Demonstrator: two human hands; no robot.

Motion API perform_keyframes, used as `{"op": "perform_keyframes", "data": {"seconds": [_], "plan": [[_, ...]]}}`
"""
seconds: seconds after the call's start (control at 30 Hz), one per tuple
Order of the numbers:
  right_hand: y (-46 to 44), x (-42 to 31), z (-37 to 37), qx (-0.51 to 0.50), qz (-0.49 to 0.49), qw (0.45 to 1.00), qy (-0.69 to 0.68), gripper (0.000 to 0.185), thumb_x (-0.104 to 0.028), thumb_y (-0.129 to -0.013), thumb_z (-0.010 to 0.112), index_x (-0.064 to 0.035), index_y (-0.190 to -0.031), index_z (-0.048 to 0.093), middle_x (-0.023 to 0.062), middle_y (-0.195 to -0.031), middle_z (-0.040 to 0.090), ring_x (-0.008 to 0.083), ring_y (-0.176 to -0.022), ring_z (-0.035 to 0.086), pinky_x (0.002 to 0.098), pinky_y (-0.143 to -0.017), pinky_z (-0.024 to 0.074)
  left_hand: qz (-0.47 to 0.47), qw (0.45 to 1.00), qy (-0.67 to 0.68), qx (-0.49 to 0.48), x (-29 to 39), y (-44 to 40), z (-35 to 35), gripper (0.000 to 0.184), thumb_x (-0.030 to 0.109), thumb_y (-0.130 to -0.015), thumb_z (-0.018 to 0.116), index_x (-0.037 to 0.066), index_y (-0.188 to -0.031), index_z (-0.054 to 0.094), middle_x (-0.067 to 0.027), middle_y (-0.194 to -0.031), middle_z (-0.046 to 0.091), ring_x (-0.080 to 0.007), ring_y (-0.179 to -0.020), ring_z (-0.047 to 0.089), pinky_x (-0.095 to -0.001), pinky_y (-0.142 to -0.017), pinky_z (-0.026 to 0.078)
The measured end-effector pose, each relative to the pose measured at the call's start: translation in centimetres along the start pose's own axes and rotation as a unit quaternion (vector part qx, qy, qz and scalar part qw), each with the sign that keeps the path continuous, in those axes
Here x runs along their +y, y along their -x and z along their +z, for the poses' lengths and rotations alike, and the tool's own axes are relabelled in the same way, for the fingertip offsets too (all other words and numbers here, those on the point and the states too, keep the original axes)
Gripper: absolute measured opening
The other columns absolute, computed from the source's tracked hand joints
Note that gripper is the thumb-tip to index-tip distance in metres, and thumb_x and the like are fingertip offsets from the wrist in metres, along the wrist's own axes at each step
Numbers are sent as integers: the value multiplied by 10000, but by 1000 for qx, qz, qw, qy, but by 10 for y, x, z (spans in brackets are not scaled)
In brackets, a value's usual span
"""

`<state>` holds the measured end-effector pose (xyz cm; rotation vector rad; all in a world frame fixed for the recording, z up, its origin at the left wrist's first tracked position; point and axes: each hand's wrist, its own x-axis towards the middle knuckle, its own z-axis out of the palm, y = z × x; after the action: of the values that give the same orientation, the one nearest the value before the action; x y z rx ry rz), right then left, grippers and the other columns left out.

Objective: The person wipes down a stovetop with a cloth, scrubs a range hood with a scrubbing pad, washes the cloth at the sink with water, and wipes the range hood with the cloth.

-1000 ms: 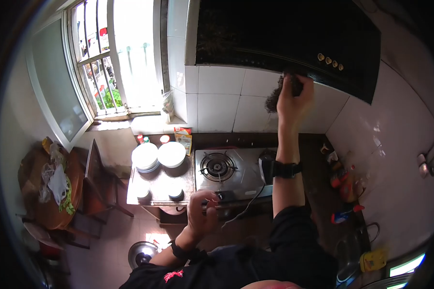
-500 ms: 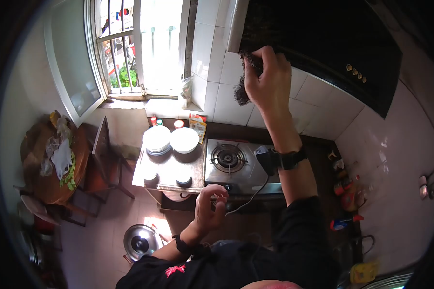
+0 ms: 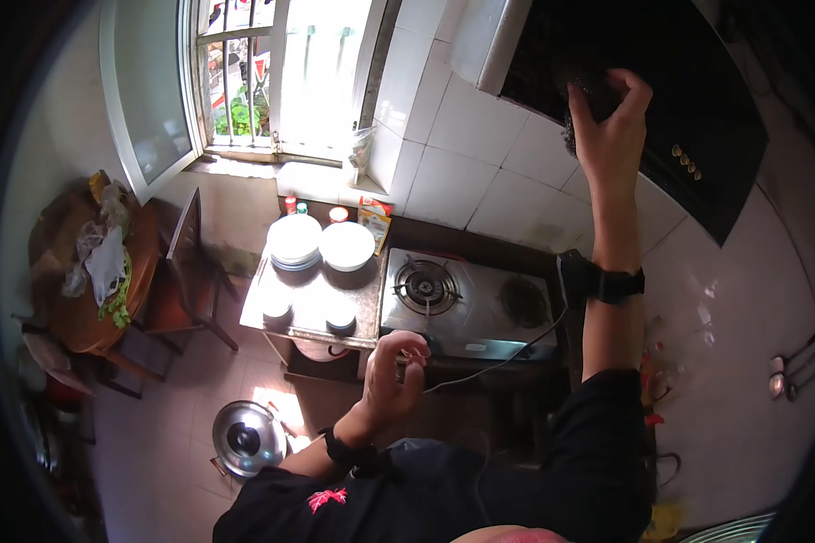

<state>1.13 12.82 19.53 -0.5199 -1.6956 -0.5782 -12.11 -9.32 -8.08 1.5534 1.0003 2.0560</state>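
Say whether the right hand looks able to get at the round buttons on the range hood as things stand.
Probably yes: the round buttons on the range hood sit to the right of the right hand, with nothing visible between, though the dark scrubber in its grip might hinder pressing.

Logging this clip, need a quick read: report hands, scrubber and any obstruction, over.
Right hand gripping dark scrubber up at range hood. Left hand partly curled, contents unclear. Nothing visibly blocking the scrubber.
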Motion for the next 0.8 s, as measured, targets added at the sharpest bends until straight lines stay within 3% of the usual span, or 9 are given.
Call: {"op": "perform_keyframes", "data": {"seconds": [0.07,0.17,0.33,0.47,0.53,0.6,0.63,0.7,0.8], "plan": [[2,-2,-4,3,-13,1000,16,372,-205,-803,727,-19,-1054,524,145,-1004,578,314,-924,574,411,-810,454,2,1000,2,-9,-5,3,-1,247,-69,-797,479,4,-1032,492,-107,-871,583,-165,-684,572,-286,-648,476],[12,8,0,17,-117,986,118,331,-173,-777,743,-37,-1032,581,121,-1000,578,303,-927,569,397,-812,446,-3,1000,8,-20,-6,5,-2,254,-71,-793,480,4,-1035,494,-112,-876,584,-176,-687,578,-296,-652,479],[22,-30,35,-35,-132,991,8,306,-157,-750,751,-83,-1014,615,101,-953,571,301,-895,552,413,-804,429,-11,1000,4,-22,-9,6,1,257,-71,-794,480,2,-1040,495,-118,-880,587,-182,-689,581,-300,-657,482],[25,-22,29,-26,-163,986,12,295,-150,-757,747,-77,-1007,608,104,-938,563,308,-844,550,418,-805,425,-1,999,5,-37,-6,10,-7,248,-64,-818,462,-2,-1057,479,-114,-929,557,-150,-721,552,-275,-668,470],[46,-7,13,78,-64,994,52,287,-156,-814,717,-42,-1036,575,105,-967,566,267,-866,569,382,-812,449,6,999,10,-38,-5,11,-9,240,-55,-840,445,-5,-1074,464,-106,-975,530,-119,-750,523,-252,-679,457],[78,-14,13,225,208,939,-159,321,-197,-887,658,-11,-1105,513,96,-1026,553,203,-920,561,344,-823,470,-1,999,10,-30,-2,14,-13,243,-51,-840,445,-5,-1078,462,-107,-976,528,-123,-755,525,-253,-681,460],[92,-20,13,225,209,938,-162,321,-197,-887,658,-11,-1105,513,96,-1026,553,203,-920,561,344,-823,470,0,1000,7,-30,0,15,-14,243,-51,-840,445,-5,-1078,462,-107,-976,528,-123,-755,525,-253,-681,460],[118,-27,19,333,395,775,-364,368,-223,-929,599,13,-1164,442,100,-1086,527,167,-961,538,314,-826,482,2,1000,-18,-4,2,16,-16,257,-84,-794,478,4,-1034,494,-106,-883,583,-160,-694,570,-281,-653,479],[137,-19,56,368,413,716,-425,321,-225,-945,574,3,-1125,438,100,-1106,511,160,-945,513,321,-873,437,-27,999,-34,-12,10,21,-27,251,-79,-795,477,4,-1031,495,-103,-881,584,-160,-708,568,-279,-667,477]]}}
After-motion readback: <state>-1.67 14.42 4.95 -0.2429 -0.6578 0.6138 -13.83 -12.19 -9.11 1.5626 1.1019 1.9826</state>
